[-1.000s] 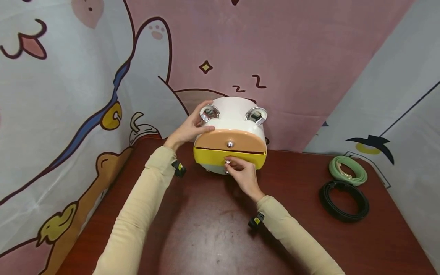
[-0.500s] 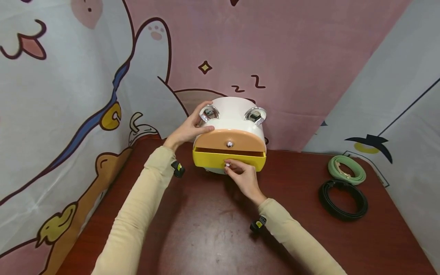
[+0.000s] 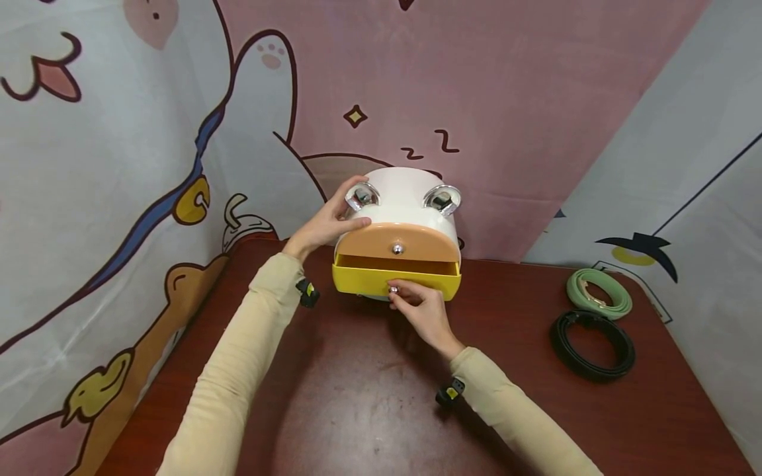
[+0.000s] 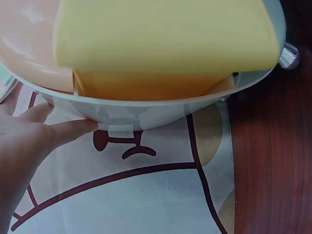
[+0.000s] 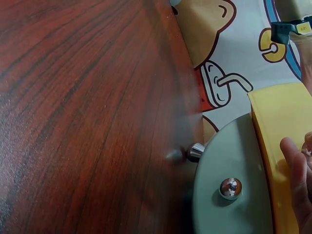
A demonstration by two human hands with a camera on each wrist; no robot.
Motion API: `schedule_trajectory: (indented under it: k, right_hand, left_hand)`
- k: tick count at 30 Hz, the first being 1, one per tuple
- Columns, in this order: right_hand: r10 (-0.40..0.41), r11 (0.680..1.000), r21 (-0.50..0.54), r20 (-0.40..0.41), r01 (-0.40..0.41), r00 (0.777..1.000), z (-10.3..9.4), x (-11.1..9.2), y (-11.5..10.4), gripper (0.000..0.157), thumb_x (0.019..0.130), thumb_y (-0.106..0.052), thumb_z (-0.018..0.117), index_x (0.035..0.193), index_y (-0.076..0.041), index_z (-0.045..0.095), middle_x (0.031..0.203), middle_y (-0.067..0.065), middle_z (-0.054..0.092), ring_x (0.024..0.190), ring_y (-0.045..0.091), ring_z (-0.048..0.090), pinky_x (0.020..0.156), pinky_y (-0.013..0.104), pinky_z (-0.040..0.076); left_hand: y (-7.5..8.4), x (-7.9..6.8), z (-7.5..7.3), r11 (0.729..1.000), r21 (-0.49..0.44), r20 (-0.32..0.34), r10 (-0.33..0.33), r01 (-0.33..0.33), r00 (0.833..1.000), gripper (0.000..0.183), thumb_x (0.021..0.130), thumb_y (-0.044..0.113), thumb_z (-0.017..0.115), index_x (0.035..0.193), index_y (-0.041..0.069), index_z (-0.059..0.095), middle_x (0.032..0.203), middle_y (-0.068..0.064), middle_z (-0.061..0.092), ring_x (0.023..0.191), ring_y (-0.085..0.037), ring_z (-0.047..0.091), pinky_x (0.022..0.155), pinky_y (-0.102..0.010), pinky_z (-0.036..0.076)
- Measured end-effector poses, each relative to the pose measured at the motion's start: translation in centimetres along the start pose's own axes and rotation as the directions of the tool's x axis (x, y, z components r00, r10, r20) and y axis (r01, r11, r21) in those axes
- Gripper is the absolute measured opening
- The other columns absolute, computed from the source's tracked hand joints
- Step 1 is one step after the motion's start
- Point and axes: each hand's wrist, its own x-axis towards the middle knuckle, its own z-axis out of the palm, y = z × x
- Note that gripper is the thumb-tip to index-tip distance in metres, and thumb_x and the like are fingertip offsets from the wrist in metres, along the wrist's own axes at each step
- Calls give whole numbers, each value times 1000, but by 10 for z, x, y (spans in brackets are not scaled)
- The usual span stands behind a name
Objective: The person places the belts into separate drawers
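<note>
A small white cabinet (image 3: 401, 198) with two chrome eye-like rings stands against the back cloth. Its yellow middle drawer (image 3: 360, 279) is pulled partway out, showing an orange inside. My right hand (image 3: 425, 311) pinches the drawer's round silver knob (image 3: 393, 289) between thumb and fingers. My left hand (image 3: 324, 228) rests on the cabinet's upper left side, thumb along the front edge; in the left wrist view its fingers (image 4: 73, 130) press the white shell. The peach top drawer (image 3: 381, 239) is closed. In the right wrist view the grey-green bottom drawer (image 5: 234, 151) is closed too, with its own silver knob (image 5: 230, 187).
A coiled green belt (image 3: 619, 301) and a coiled black belt (image 3: 625, 354) lie on the right of the dark red wooden table (image 3: 357, 410). Behind and to the left hangs a cartoon-printed cloth (image 3: 506, 119). A short metal foot (image 5: 195, 152) holds up the cabinet.
The yellow drawer has slid farther out toward me, its gap widening, as my right hand draws back with the knob. My left hand has stayed on the cabinet.
</note>
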Motion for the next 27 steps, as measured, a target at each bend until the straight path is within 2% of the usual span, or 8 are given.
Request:
schedule_trajectory:
  k: [8,15,20,27]
  right_hand:
    - [-3,1000,12,6,3,1000,-1,-2,-1,21,84,14,66,106,15,66,90,28,68,66,41,66,65,26,55]
    - [23,999,31,14,-23,1000,-1,-4,-3,22,84,14,66,106,15,66,91,30,67,65,41,66,65,25,54]
    - [20,999,39,25,-21,1000,-2,-6,-4,21,85,13,65,106,16,65,93,32,66,64,42,66,64,28,55]
    - [28,999,37,29,-29,999,-4,-11,-7,22,85,13,66,106,15,66,92,30,67,63,40,66,63,32,56]
  left_hand:
    - [1,0,0,1000,10,-4,-1,1,1000,71,91,-6,61,148,7,22,149,-17,29,132,-29,36,109,-49,22]
    - [-22,7,-6,1000,11,-13,8,-7,1000,74,90,-5,62,150,12,23,155,-12,22,136,-26,33,110,-49,19]
    - [-28,8,-8,1000,22,-17,10,-9,1000,73,91,-3,63,150,18,25,152,-6,29,134,-22,36,110,-46,22]
    - [-26,7,-7,999,29,-4,15,-15,1000,75,91,-3,63,151,18,23,145,-10,36,124,-23,45,106,-45,29]
